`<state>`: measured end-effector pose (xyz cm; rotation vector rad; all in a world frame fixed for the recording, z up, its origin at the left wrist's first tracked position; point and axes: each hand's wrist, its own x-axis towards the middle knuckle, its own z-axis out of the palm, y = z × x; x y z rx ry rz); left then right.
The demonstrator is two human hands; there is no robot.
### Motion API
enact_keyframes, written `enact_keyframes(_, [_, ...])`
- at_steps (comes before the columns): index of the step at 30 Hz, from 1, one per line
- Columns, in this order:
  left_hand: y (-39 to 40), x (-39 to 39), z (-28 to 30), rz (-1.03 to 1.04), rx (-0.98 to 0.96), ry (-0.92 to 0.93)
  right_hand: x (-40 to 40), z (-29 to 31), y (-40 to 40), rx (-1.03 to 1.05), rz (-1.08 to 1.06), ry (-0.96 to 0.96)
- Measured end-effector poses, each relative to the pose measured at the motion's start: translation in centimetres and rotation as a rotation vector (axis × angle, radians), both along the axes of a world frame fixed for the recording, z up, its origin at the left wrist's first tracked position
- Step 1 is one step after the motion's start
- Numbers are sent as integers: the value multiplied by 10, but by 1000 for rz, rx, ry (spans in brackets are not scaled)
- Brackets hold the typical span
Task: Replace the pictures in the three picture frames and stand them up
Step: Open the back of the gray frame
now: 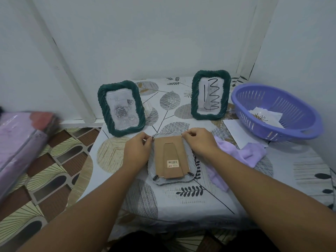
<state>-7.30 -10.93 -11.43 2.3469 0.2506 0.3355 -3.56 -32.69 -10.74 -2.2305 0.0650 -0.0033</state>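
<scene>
Green frame (pixel 121 108) with rose picture standing at left. Left hand (pixel 137 151) pinching top-left clip of face-down frame (pixel 171 159) on counter (pixel 190 200); right hand (pixel 199 142) pinching top-right clip. Second green frame (pixel 210 94) upright behind, purple basket (pixel 276 113) far right.

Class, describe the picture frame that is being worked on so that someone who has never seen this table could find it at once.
Start at the table with the leaf-patterned cloth and look to its near middle, between the left hand and right hand. There lies the pale frame, face down with its brown backing up. The two green frames behind it stand upright.
</scene>
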Motion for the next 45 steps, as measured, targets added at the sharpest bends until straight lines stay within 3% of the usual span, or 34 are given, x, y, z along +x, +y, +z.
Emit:
enact_keyframes(2, [5,-7,12,-57,33,30,-10,-1,-5,124,14,-30])
enact_keyframes(5, [11,-39,25,-160,54,46,-30,3,-22,15,138,-152])
enact_keyframes(9, [15,-90,22,-432,-65,105,-62,12,-43,-23,441,-32])
enact_keyframes(12, [22,-101,16,-438,-157,70,-74,13,-48,-119,568,15])
enact_keyframes(24, [20,-102,11,-415,-209,106,-88,12,-47,61,525,28])
enact_keyframes(45, [19,-97,18,-457,-213,219,-82,12,-47,59,549,70])
